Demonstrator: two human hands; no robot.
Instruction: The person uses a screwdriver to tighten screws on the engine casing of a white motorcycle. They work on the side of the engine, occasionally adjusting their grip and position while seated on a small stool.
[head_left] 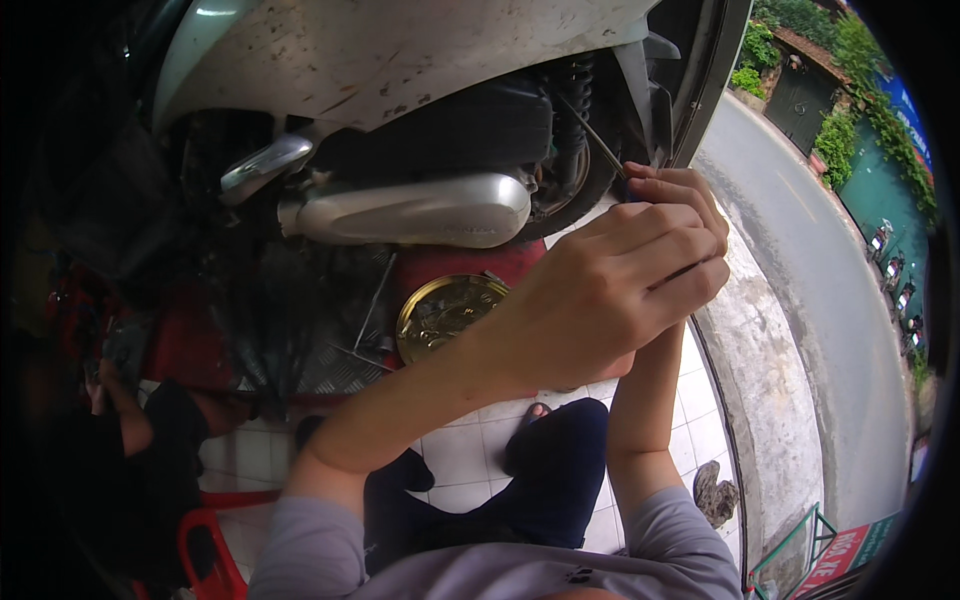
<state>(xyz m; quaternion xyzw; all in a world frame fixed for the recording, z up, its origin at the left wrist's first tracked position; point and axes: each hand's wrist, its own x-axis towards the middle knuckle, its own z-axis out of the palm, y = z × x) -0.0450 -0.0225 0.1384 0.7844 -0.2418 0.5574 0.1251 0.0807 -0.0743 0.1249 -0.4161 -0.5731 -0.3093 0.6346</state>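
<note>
— Where's the tool?
— The thin screwdriver [600, 148] sits at one o'clock, by the scooter's rear wheel [575, 175]; left hand [620, 290] clenched over it, right hand [672, 185] pinching its handle.
— Advice?
— Keep the shaft straight, I'd say, and press steadily.

The floor [470, 455] is paved with pale square tiles, showing at the near middle between the person's legs. Farther off on it lies a ribbed metal plate [340, 365], with a red patch [450, 265] beyond. A round gold tin [445, 315] rests there, and a thin metal rod [372, 305] lies just to its left. At right a concrete kerb [765, 380] borders the tiles, with the grey road [830, 290] beyond
</note>
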